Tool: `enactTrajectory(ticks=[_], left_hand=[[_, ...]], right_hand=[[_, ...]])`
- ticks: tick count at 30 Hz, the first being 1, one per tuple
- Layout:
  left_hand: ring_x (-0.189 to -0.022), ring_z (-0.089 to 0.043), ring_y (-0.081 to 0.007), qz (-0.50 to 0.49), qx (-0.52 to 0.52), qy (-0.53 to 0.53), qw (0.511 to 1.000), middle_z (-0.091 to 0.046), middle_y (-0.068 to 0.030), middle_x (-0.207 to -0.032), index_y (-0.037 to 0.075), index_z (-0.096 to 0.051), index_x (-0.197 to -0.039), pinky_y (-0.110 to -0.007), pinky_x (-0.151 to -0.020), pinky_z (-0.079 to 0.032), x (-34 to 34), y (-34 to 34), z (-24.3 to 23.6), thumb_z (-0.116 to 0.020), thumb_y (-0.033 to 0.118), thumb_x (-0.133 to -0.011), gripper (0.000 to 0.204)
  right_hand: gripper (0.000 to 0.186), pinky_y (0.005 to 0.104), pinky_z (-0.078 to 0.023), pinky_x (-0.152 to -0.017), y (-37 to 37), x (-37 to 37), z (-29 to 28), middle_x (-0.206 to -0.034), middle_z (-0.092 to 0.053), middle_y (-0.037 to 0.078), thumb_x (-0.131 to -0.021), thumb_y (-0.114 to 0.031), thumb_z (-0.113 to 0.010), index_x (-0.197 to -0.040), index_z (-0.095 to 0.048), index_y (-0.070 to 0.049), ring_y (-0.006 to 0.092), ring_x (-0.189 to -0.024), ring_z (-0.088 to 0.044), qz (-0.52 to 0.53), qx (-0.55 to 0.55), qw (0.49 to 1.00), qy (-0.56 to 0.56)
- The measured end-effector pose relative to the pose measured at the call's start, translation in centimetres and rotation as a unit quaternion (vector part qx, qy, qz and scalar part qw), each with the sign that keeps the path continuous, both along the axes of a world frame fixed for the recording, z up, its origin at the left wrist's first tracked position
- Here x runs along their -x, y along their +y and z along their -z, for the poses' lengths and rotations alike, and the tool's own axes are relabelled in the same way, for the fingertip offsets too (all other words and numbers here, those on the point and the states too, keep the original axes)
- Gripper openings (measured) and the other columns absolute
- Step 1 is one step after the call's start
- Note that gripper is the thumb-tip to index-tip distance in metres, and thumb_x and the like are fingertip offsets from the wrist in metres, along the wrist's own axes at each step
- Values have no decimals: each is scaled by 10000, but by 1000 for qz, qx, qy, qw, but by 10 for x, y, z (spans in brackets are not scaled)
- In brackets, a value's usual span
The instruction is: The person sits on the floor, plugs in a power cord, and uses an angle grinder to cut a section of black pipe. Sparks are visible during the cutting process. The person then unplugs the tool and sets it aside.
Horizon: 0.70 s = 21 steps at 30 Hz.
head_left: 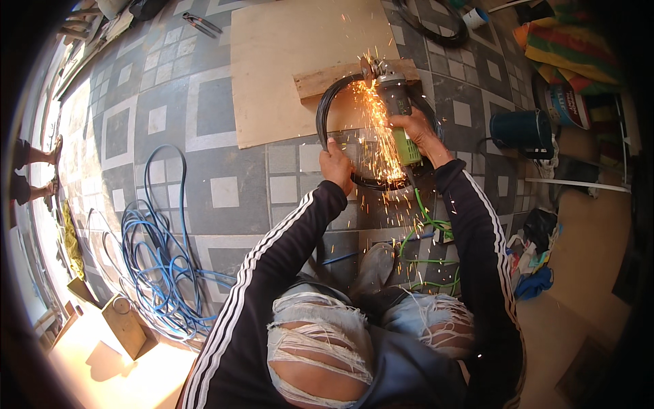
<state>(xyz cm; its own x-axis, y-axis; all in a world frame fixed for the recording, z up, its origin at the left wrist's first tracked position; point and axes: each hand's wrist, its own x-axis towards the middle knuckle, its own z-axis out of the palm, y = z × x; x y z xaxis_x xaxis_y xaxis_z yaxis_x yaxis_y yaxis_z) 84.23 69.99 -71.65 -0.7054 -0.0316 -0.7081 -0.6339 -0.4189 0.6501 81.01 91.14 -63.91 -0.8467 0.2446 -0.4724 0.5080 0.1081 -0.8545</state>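
Observation:
My right hand point(418, 132) is wrapped round a green and black angle grinder point(407, 146), its disc end pointing away from me. Bright orange sparks point(383, 133) stream from the disc back toward my feet. My left hand point(336, 165) is closed on the near left side of a coil of black wire or rod point(324, 112). The coil's far edge rests against a wooden plank point(315, 84), where the disc meets it. Glare and sparks hide the exact point of contact. A green cord point(424, 213) trails from the grinder toward me.
Under the plank lies a tan board point(266, 88) on the tiled floor. A tangled blue hose point(160, 262) is at left, pincers point(201, 25) at far left. A dark green cylinder point(521, 131) and another black coil point(436, 34) are at right. Someone's feet point(53, 153) show at the left edge.

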Motion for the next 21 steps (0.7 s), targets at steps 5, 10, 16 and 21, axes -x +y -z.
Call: enactTrajectory(ticks=[5,10,16,21], left_hand=[[-495,-466,-159,1,-14,-6,1000,-481,-26,-661,86,-456,-957,-349,-456,-407,2,-1,-2,-471,486,-1105,427],[-457,-431,-162,21,12,-7,1000,-430,-18,-608,80,-446,-940,-354,-438,-394,6,-6,-7,-469,494,-1102,445],[-457,-430,-170,17,22,-9,1000,-421,-18,-611,88,-441,-937,-354,-440,-404,5,-6,-6,-468,502,-1099,446],[-512,-451,-170,24,34,-1,999,-442,-25,-663,75,-454,-933,-352,-471,-406,-2,-8,1,-472,502,-1100,459]], right_hand=[[483,344,-519,-702,0,-5,-9,-940,-651,52,-716,-154,-795,-1161,-624,-74,176,-786,-626,-7,-10,999,-35],[473,341,-506,-713,-2,-6,-16,-940,-645,48,-712,-170,-809,-1137,-627,-68,176,-804,-611,7,23,999,-36],[376,338,-486,-704,-1,-3,-23,-906,-620,36,-734,-170,-811,-1048,-626,-78,158,-803,-600,25,57,998,-23],[371,333,-480,-696,-2,-4,-16,-911,-620,35,-740,-168,-810,-1046,-622,-78,160,-788,-601,24,67,997,-12]])
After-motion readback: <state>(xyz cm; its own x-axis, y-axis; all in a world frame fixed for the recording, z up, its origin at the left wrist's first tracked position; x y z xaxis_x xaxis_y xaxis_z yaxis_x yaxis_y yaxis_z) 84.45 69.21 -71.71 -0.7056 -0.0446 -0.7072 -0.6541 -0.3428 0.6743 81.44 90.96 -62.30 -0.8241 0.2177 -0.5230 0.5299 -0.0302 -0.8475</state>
